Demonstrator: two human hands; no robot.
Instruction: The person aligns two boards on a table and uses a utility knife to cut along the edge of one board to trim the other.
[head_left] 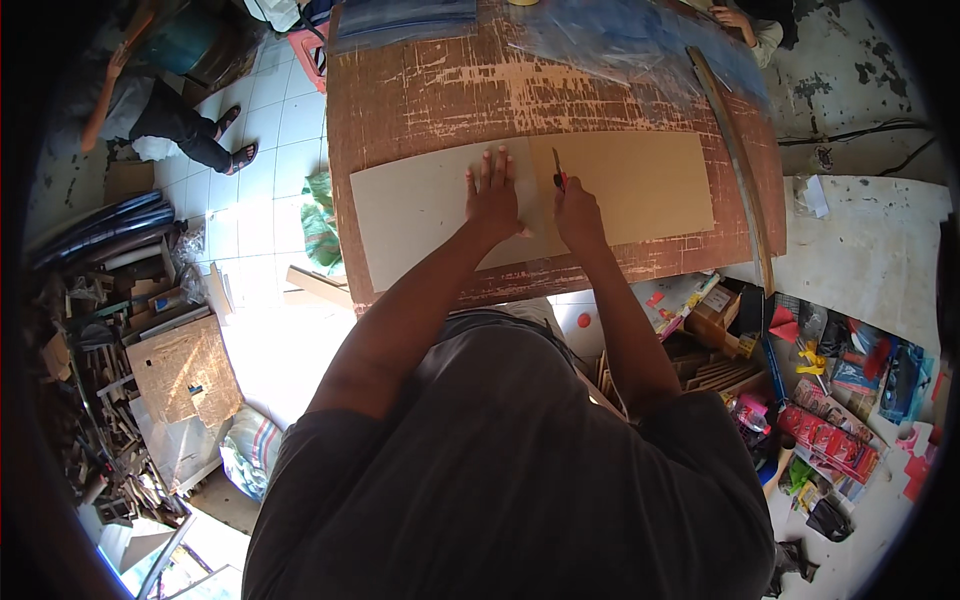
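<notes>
My left hand (492, 205) lies flat with its fingers spread on a pale grey board (410, 215). To the right of it, my right hand (578, 218) is closed around a utility knife (557, 165) with a red and black handle, its blade pointing away from me. The knife is over a tan board (650, 185), just right of the straight edge where grey meets tan. Whether these are two separate sheets or one overlapping the other, I cannot tell. Both rest on a scratched brown worktable (420, 105).
A long wooden strip (738, 160) lies along the table's right side. Clear plastic sheets (610, 45) cover its far edge. Another person's hand (735, 20) shows at the far right; a person in sandals (185, 125) is at left. Wood scraps (105, 400) are heaped at left.
</notes>
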